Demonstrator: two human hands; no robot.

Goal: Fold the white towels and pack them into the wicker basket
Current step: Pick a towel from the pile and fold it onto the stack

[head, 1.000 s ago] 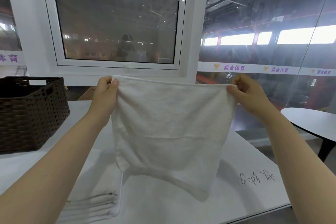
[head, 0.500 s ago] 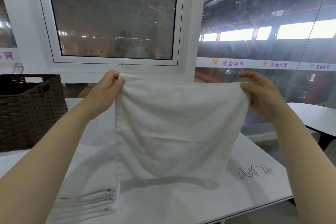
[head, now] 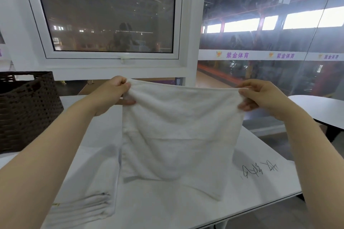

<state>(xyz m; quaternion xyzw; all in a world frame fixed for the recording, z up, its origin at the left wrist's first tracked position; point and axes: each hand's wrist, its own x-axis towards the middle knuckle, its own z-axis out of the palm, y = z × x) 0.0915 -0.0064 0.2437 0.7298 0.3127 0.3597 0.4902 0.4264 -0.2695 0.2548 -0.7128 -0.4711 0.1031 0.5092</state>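
A white towel (head: 178, 135) hangs in the air above the counter (head: 186, 208), stretched between 2 hands. The left hand (head: 111, 95) pinches the towel's upper left corner, thumb and fingers curled onto the cloth. The right hand (head: 260, 96) pinches the upper right corner the same way. The top edge runs nearly taut from one hand to the other, sagging a little in the middle. The side edges drop roughly straight, and the lower edge trails onto the counter, its right corner lying nearest the counter's front edge.

Left of the held towel, a stack of folded towels (head: 83, 208) rests on the counter near the front edge, its layered edges facing the person. Farther left and toward the back stands the wicker basket (head: 28, 109), dark brown, upright, its open top showing a cut-out handle; it is well apart from the towel, with bare counter between them. Right of the towel, handwriting (head: 260, 170) marks the counter surface, just before the counter's right edge. Beyond that edge a round table (head: 320, 108) stands apart from the counter. Behind the towel is a white-framed window (head: 111, 55).
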